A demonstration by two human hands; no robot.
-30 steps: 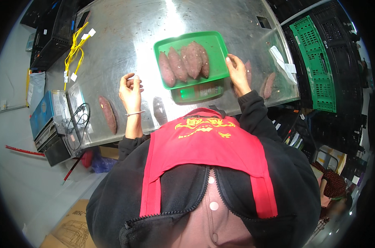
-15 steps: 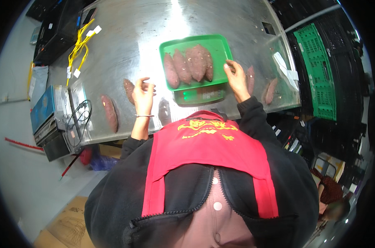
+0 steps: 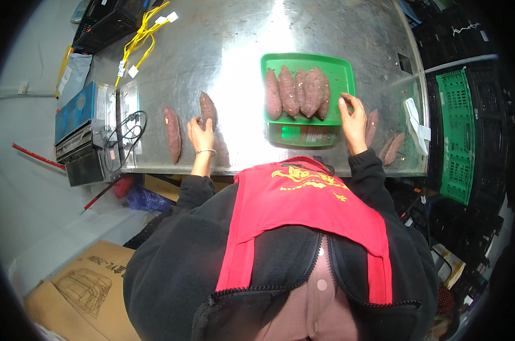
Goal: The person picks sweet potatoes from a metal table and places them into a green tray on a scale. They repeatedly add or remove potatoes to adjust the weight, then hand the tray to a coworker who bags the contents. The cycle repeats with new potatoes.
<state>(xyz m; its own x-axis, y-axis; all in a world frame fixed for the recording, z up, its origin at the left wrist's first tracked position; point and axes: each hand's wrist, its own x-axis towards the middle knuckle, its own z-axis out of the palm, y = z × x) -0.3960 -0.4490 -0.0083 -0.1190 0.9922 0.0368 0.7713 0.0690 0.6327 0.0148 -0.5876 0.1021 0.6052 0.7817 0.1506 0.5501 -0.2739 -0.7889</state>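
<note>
A green tray (image 3: 269,58) holds several purple-skinned sweet potatoes (image 3: 290,94) lying side by side. It rests on a green scale (image 3: 308,139) with a lit display. My right hand (image 3: 355,122) is at the tray's right edge, fingers curved and apart, gripping nothing. To the left, my left hand (image 3: 200,136) has its thumb and fingers closed about the near end of a single sweet potato (image 3: 207,104) on the metal table (image 3: 234,74). That near end is partly hidden by the hand. Another sweet potato (image 3: 172,135) lies further left.
Right of the tray are a sweet potato (image 3: 371,128), smaller ones (image 3: 393,149) and a white strip (image 3: 415,126). Yellow cables (image 3: 138,42) and a boxy machine (image 3: 87,133) with a black cord (image 3: 133,128) occupy the left. Crates (image 3: 456,136) stand beyond the right edge.
My left hand has moved left onto the nearby sweet potato and closed about its near end. My right hand stays by the tray. The whole view has shifted, moving the scene rightward.
</note>
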